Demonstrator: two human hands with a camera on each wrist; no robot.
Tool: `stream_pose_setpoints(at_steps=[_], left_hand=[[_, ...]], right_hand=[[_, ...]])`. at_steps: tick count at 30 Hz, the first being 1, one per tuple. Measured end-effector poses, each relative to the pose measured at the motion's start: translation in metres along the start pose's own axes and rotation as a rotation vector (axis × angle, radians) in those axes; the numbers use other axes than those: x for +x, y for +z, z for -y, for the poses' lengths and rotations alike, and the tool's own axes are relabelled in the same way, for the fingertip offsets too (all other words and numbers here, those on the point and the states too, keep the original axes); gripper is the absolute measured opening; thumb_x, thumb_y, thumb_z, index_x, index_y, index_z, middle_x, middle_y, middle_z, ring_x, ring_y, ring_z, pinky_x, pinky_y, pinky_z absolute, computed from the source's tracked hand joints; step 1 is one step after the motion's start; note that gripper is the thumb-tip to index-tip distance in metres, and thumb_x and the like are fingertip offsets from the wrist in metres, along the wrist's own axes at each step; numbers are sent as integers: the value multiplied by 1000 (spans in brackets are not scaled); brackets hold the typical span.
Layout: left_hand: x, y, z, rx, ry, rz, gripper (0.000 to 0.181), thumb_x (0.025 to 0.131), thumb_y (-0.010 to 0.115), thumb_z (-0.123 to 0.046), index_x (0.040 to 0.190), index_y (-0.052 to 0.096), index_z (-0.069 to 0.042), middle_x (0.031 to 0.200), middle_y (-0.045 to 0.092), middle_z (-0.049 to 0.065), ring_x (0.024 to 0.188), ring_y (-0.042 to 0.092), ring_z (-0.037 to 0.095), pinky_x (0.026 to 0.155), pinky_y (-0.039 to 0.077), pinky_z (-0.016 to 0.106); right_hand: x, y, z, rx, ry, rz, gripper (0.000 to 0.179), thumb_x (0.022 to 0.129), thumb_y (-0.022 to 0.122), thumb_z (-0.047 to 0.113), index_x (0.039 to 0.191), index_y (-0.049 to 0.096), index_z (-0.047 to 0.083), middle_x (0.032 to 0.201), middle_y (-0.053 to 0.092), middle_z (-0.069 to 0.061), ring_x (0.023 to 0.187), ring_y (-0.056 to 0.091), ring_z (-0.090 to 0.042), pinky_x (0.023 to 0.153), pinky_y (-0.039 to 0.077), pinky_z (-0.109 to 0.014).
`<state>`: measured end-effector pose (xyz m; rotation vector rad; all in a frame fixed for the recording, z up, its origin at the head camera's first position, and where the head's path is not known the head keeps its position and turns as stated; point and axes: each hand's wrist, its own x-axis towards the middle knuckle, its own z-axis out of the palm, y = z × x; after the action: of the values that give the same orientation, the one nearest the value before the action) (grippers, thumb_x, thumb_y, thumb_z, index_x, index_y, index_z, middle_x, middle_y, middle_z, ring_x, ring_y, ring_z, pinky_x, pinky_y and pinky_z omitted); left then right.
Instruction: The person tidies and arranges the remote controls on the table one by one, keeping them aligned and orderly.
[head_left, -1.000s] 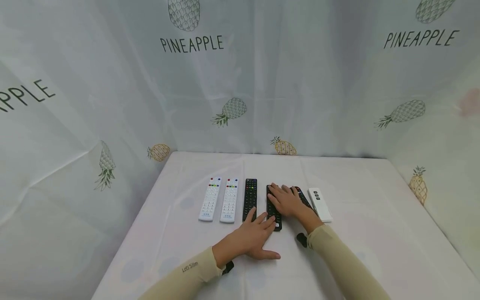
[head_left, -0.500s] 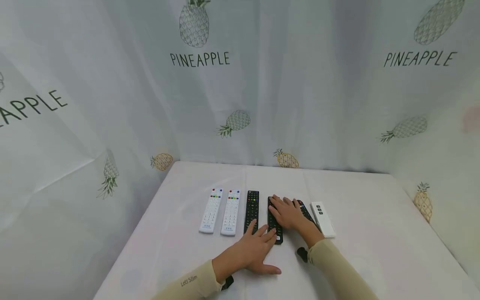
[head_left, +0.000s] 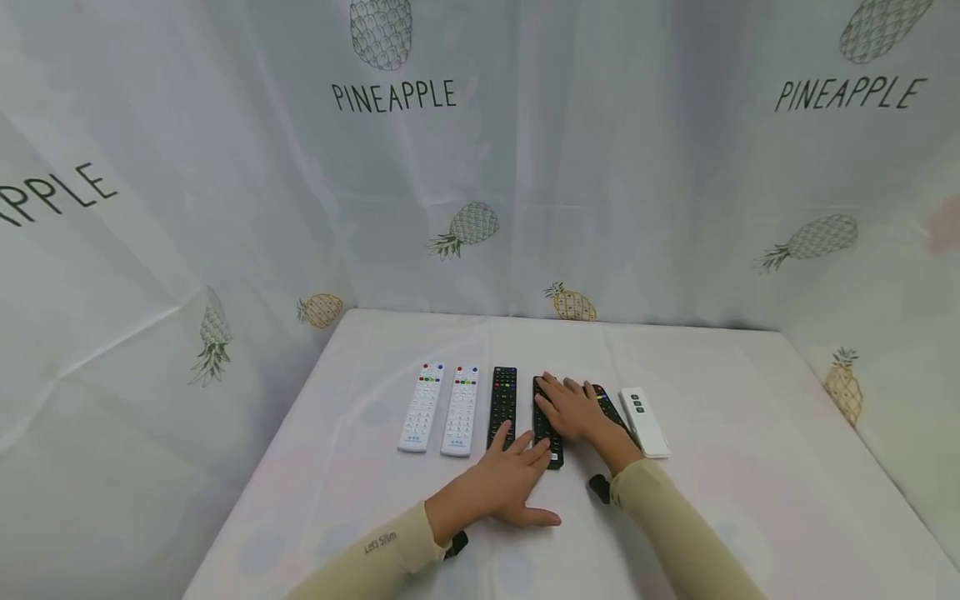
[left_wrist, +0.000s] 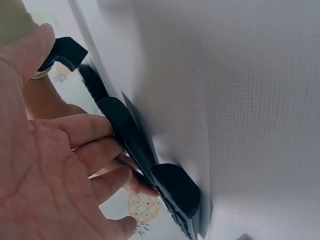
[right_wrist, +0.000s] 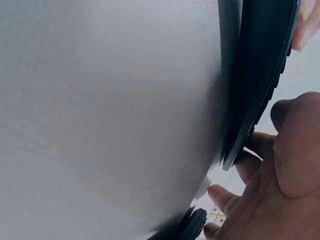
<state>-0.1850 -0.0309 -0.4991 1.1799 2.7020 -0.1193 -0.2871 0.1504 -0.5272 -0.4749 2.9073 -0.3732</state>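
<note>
In the head view, my left hand (head_left: 501, 485) is spread with straight fingers. Its fingertips reach the near ends of a left black remote control (head_left: 503, 400) and a middle black remote control (head_left: 556, 459). Farther up that middle remote rests my right hand (head_left: 577, 414), its fingers extended and its fingertips by the remote's far end. A third black remote control (head_left: 609, 403) lies tilted, partly hidden beneath or behind the right hand. The left wrist view shows left fingertips against a remote's edge (left_wrist: 131, 135). In the right wrist view, right-hand fingers (right_wrist: 248, 162) meet a black remote (right_wrist: 262, 65).
Two white remote controls (head_left: 422, 410) lie side by side at the left of the row. A smaller white remote control (head_left: 647, 425) with few buttons lies at the right end. The table (head_left: 375, 500) has a white cloth, and a pineapple-print curtain (head_left: 637, 167) hangs behind it.
The head view tilts up and then partly back, shifting the whole scene in frame. Both hands and the remotes keep practically the same places relative to each other.
</note>
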Motion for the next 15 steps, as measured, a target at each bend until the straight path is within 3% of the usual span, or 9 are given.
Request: stream_pose_setpoints(at_steps=[15], left_hand=[[5,-6,-3,-15,-29,-7,94,87,32,-84,152,40,-17,161,33,-1,151,26,23,121,13,58]], right_hand=[[6,-4,0,-11,28,11,57,107,30,45,155,34,15,163,28,-8,146,28,-45,115,10,-71]])
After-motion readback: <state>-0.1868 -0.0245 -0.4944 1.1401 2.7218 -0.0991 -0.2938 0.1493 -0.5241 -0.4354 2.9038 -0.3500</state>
